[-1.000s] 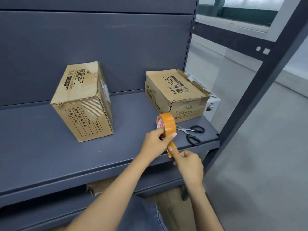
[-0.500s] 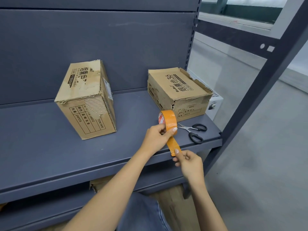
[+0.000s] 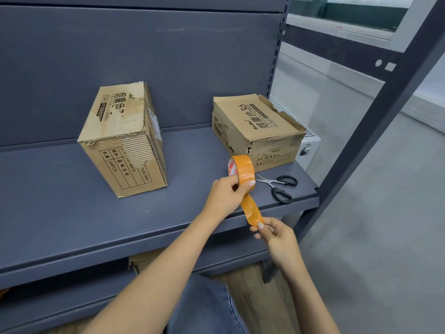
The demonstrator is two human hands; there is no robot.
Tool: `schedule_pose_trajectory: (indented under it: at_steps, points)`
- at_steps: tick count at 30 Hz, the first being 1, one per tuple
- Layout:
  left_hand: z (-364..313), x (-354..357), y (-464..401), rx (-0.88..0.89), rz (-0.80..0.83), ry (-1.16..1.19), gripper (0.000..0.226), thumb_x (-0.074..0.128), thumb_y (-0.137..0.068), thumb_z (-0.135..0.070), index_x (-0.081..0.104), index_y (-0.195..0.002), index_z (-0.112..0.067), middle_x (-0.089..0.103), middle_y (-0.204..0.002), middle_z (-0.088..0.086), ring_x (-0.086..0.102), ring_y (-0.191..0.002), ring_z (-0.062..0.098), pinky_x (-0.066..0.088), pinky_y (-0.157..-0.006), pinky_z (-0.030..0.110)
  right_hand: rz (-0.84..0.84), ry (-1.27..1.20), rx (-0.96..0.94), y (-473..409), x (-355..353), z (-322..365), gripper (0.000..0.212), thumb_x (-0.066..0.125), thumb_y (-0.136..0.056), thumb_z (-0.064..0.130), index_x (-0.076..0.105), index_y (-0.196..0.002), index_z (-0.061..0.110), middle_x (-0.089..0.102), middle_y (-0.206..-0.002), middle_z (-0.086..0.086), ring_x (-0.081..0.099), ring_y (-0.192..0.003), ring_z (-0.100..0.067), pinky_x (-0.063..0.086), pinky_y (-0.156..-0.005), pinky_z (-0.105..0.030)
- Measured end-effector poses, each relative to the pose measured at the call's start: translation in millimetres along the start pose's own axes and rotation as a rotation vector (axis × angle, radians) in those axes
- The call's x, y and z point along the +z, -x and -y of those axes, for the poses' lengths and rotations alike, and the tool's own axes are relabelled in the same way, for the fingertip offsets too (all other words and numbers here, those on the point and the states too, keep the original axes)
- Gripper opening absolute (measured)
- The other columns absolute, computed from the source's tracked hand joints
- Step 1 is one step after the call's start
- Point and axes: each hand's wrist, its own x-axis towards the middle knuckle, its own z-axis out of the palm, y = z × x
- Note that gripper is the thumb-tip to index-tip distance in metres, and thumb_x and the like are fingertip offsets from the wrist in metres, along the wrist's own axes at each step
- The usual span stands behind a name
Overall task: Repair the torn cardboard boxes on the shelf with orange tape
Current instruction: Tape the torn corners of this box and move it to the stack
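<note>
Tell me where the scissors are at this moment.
The scissors lie on the right end of the shelf, in front of the right box and right of the tape roll.

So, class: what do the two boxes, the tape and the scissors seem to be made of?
Left box and right box: matte brown corrugated cardboard, fluting bared at the tears. Orange tape: glossy film, probably plastic, with shiny wrinkles on the pulled strip. Scissors: bright blades, likely steel; black handles, probably plastic.

head view looks down, near the shelf (image 3: 96, 213).
</note>
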Motion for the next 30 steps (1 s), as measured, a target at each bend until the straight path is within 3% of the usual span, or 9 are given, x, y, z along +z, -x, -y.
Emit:
schedule_pose_trajectory:
  at_steps: [3,6,11,14,17,21,23,26,30]
  points:
    - [-2,0,-1,-0.005,-0.017,-0.045,0.039,0.058,-0.093,-0.039,0.067,-0.080,-0.003,0.060,-0.066,0.010,0.046,-0.055,0.011,0.039,-0.056,0.026,0.051,-0.020,-0.078,11,3,11,0.015,0.054,-0.098,0.009,0.065,-0.092,0.017,0.072,-0.079,0.007,0.064,-0.073,0.002,0.046,-0.072,-0.013]
    - [2,-3,-6,-0.025,-0.024,-0.068,0.041,0.058,-0.094,-0.038,0.067,-0.082,0.000,0.064,-0.072,0.014,0.055,-0.061,0.021,0.047,-0.061,0.036,0.083,-0.095,-0.188,37,-1,16,0.015,0.053,-0.095,0.000,0.065,-0.089,0.007,0.072,-0.077,0.005,0.065,-0.076,-0.005,0.048,-0.074,-0.013]
    - [13,-11,-5,-0.020,0.016,-0.102,0.032,0.067,-0.088,-0.034,0.070,-0.085,-0.002,0.070,-0.083,0.012,0.060,-0.072,0.022,0.050,-0.068,0.033,0.056,-0.148,-0.059,55,-20,-10,0.017,0.053,-0.095,0.001,0.067,-0.088,0.007,0.072,-0.075,-0.001,0.063,-0.068,-0.006,0.050,-0.070,-0.015]
    - [2,-18,-8,-0.075,0.066,0.034,0.012,0.071,-0.084,-0.024,0.071,-0.090,-0.014,0.071,-0.091,0.001,0.065,-0.084,0.012,0.052,-0.076,0.026,0.055,-0.051,0.026,49,-19,-26,0.017,0.055,-0.096,0.006,0.068,-0.088,0.012,0.071,-0.075,0.003,0.062,-0.067,-0.004,0.046,-0.069,-0.016]
    - [-15,-24,-15,-0.177,0.088,0.313,0.012,0.069,-0.087,-0.029,0.070,-0.095,-0.021,0.070,-0.090,-0.004,0.064,-0.081,0.008,0.049,-0.075,0.020,0.076,-0.015,0.056,46,-12,-31,0.016,0.056,-0.096,0.009,0.069,-0.090,0.017,0.070,-0.072,0.006,0.063,-0.068,-0.005,0.045,-0.066,-0.018]
    - [-24,-26,-24,-0.220,0.104,0.348,0.020,0.068,-0.088,-0.026,0.070,-0.104,-0.014,0.071,-0.104,0.006,0.065,-0.095,0.020,0.055,-0.082,0.031,0.081,-0.062,0.053,50,-4,-25,0.016,0.055,-0.097,0.008,0.068,-0.090,0.013,0.068,-0.069,0.006,0.064,-0.066,-0.002,0.041,-0.054,-0.009]
    - [-27,-24,-24,-0.203,0.088,0.406,0.023,0.067,-0.090,-0.019,0.068,-0.110,-0.008,0.070,-0.112,0.010,0.066,-0.098,0.019,0.055,-0.071,0.022,0.053,-0.120,0.040,50,-5,-22,0.017,0.054,-0.096,0.005,0.069,-0.092,0.012,0.069,-0.069,0.004,0.063,-0.064,-0.002,0.041,-0.052,-0.008]
    - [-32,-23,-21,-0.115,0.013,0.472,0.017,0.063,-0.092,-0.013,0.068,-0.107,-0.010,0.070,-0.108,0.007,0.066,-0.092,0.011,0.052,-0.067,0.012,0.030,-0.142,-0.020,45,-7,-14,0.018,0.053,-0.096,0.003,0.068,-0.096,0.013,0.074,-0.080,0.002,0.064,-0.069,-0.004,0.049,-0.063,-0.012]
    - [-34,-22,-19,0.037,-0.038,0.307,0.010,0.059,-0.094,-0.015,0.065,-0.102,-0.018,0.066,-0.096,-0.007,0.061,-0.086,0.000,0.050,-0.073,0.009,0.046,-0.138,-0.115,39,-7,3,0.017,0.053,-0.096,0.002,0.067,-0.097,0.013,0.075,-0.083,0.005,0.065,-0.075,-0.003,0.049,-0.076,-0.015]
